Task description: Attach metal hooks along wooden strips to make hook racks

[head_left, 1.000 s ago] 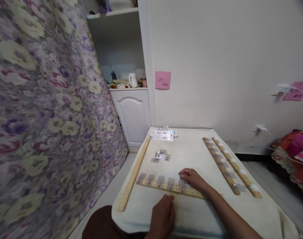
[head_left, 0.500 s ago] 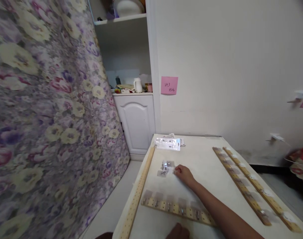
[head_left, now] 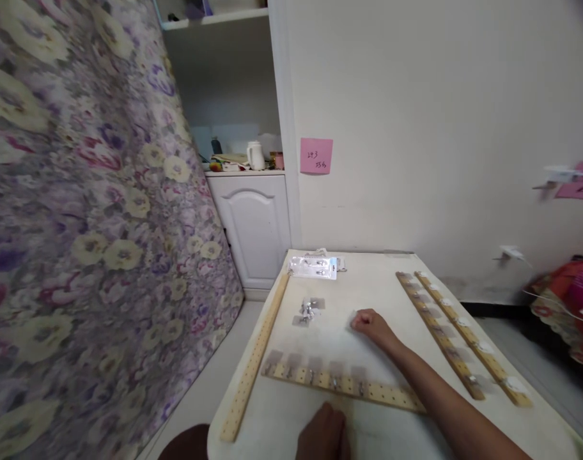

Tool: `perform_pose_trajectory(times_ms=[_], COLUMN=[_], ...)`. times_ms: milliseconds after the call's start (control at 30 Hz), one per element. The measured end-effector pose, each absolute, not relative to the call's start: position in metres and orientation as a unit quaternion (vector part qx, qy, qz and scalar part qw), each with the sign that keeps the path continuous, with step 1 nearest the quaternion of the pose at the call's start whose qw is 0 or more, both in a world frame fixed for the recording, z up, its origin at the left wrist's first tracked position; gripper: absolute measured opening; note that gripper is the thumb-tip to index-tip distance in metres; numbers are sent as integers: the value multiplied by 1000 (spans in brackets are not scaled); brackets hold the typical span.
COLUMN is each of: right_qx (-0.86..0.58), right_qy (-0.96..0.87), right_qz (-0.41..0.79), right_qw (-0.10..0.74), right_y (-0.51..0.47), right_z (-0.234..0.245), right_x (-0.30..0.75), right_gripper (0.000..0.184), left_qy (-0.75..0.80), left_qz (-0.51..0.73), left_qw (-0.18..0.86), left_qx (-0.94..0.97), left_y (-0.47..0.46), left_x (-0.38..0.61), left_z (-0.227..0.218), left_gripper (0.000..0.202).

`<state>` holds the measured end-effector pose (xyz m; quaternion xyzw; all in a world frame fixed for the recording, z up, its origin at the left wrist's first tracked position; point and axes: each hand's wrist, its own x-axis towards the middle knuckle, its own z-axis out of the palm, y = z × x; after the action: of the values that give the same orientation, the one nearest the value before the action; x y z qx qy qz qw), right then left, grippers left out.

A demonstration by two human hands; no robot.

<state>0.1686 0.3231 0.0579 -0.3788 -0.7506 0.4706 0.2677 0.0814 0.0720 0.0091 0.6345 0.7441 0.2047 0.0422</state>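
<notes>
My right hand (head_left: 369, 323) is closed in a pinch above the middle of the white table. A pale speck shows at its fingertips, too small to name. To its left lies a small pile of shiny metal pieces with clear plastic cards (head_left: 308, 310). Nearer to me, a drilled wooden strip (head_left: 342, 382) lies crosswise, with several metal pieces and clear cards along its left and middle part; the right part has bare holes. Just in front of that strip rests my left hand (head_left: 321, 433), fingers curled, their tips hidden.
A long drilled wooden bar (head_left: 254, 358) runs along the table's left edge. Two more wooden strips (head_left: 440, 332) with pieces on them lie at the right. Clear plastic packaging (head_left: 313, 267) is at the far edge. A flowered curtain (head_left: 90, 230) hangs at the left.
My right hand has moved away from the pile, to the right. My left hand shows more, by the strip's front edge. The view has shifted a little.
</notes>
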Motion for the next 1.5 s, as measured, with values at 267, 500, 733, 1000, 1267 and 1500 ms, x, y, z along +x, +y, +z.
perform_pose_trajectory(times_ms=[267,500,733,1000,1267,1500], right_qx=[-324,-254,-264,-296,-311,-356], right_qy=[-666,-730,-726,-661,-714,-727], right_qz=[618,597,603,650,569,529], right_qw=[264,215,197,230,263,253], right_y=[261,205,197,209,242,264], right_z=[101,96,83,72,59,47], right_x=[269,289,296,301,285,267], right_gripper=[24,20,13,19,17,20], left_qy=[708,652,621,601,681,675], left_qz=[397,504,542,560,505,426], left_qw=[145,293,401,433,279,161], left_qx=[566,485,399,372,450,581], left_y=[64,77,94,103,101,92], left_x=[103,161,177,180,170,159], left_z=[46,67,57,43,45,33], left_gripper=[19,29,23,9,5,24])
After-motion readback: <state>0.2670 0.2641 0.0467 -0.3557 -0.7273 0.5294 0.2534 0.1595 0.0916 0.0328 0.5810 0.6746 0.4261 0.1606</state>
